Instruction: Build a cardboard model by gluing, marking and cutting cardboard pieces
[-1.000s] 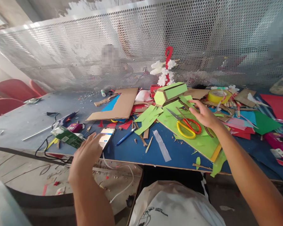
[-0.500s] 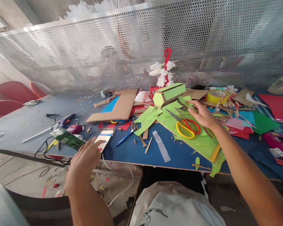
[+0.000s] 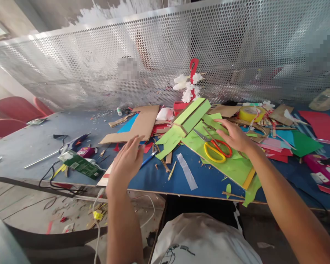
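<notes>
Left grip (image 3: 125, 159): released, fingers out straight, no grasp visible. Phone (image 3: 104, 177) is just left of it at the near edge of the table (image 3: 162, 183), mostly hidden behind the hand; can't tell if they touch. White cable (image 3: 96, 216) hangs down left of the left wrist. Green packet (image 3: 81, 165) further left of the left grip, near the phone. Blue pen (image 3: 148, 159) just right of the left grip, partly covered. L-shaped cardboard (image 3: 145, 123) ahead of it.

Right grip (image 3: 234, 135): released, thumb and fingers spread, nothing clasped that I can see. Fingertips by the green paper; contact can't be told. Green box (image 3: 193, 115) lies at a slant ahead and left of the right grip, clear of the fingers. Scissors (image 3: 209, 140) just left of and nearer than the right grip, yellow and orange handles, blades pointing away and left. They lie on a green board (image 3: 236, 174), which runs under the right grip toward the near edge. Yellow tape roll (image 3: 245, 114) ahead and slightly right of the right grip. White strip (image 3: 187, 172) between the two grips, nearer the edge.
</notes>
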Available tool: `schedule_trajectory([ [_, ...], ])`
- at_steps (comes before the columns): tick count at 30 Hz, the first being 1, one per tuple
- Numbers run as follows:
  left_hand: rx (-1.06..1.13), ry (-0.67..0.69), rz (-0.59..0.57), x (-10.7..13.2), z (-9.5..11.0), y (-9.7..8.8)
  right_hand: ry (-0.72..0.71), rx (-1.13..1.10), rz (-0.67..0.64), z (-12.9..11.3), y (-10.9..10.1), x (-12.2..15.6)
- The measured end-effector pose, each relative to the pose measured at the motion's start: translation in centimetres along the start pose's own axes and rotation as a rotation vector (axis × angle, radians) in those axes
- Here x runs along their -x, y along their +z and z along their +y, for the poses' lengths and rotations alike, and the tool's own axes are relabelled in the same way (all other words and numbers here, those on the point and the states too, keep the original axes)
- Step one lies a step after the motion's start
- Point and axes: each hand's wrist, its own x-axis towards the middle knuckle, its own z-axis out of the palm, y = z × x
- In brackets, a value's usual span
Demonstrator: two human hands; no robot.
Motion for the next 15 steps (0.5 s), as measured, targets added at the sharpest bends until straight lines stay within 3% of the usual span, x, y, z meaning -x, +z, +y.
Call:
schedule_trajectory([
  [5,0.156,0.123,-0.029,-3.1,3.5,0.8,-0.068,-0.084,0.037,-0.3,-0.9,0.2],
  [9,0.354,0.248,-0.089,-5.8,5.0,1.5,-0.017,-0.156,0.148,-0.2,-1.4,0.4],
  [12,0.64,0.323,-0.235,-8.0,6.1,1.8,-0.019,-0.144,0.264,-0.1,-1.7,0.4],
  [15,0.704,0.335,-0.367,-10.5,7.3,2.2,-0.056,-0.103,0.408,-0.1,-2.1,0.4],
])
